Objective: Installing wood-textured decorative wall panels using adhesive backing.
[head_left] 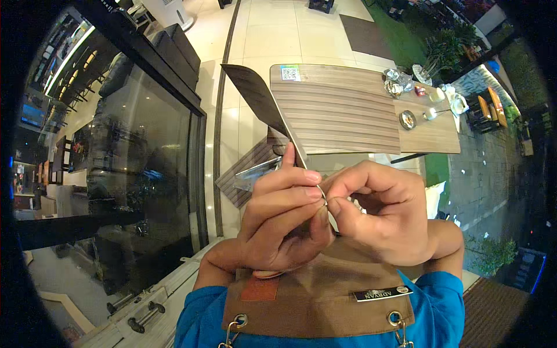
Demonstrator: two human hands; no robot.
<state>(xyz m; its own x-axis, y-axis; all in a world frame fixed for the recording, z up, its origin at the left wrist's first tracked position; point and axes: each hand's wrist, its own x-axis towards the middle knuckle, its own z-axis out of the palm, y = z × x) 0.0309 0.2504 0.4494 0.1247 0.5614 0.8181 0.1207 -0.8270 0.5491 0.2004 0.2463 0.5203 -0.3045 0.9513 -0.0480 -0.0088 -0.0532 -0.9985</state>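
A thin, flat dark sheet (255,93) rises in front of me, seen almost edge-on and curving away to the far left. My left hand (284,223) grips its near end, with the index finger stretched up along its side. Thumb and fingertips of my right hand (383,211) pinch together at the sheet's near edge, right beside the left fingertips. Whether anything small is between the right fingertips is hidden. Both hands are close to my chest, above my brown apron (325,313).
Beyond my hands stands a wooden table (426,136) with a striped top. At its right end are crumpled foil (394,87), a round dish (408,119) and other small items. A printed card (289,73) lies at its far left corner. Glass panels (145,151) stand at left.
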